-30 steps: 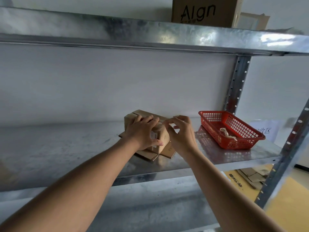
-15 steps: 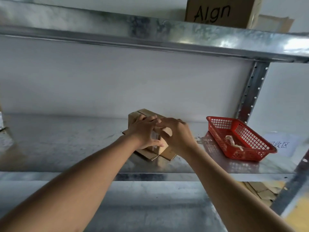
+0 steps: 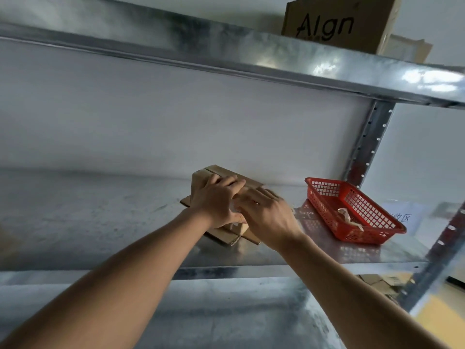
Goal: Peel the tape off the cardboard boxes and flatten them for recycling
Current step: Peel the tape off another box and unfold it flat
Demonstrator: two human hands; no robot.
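Two hands are busy on one small cardboard box (image 3: 221,173) that sits on the metal shelf (image 3: 100,222), to the left of a red basket (image 3: 352,210). The box lies on top of some flat cardboard (image 3: 226,236).

The left hand (image 3: 216,202) lies over the top of the box, with its fingers spread across the top and its thumb down on the near side, so it holds the box in place. The right hand (image 3: 266,212) is pressed close against the left one, right on the near end of the box. Its fingertips are tucked in where the two hands meet, and I cannot tell for sure if they pinch anything. A bit of pale tape or label (image 3: 235,226) shows on the near face, just under the thumb.

This looks like the tape-peeling step. The box has not been flattened; it stands up with its sides in place. A crumpled pale scrap (image 3: 348,217) lies in the red basket, and it may be tape.

The next move likely needs the right hand to get a good grip on a loose edge of tape and pull it along the box, while the left hand presses down so the box does not slide. If the tape tears, a new edge must be picked up.
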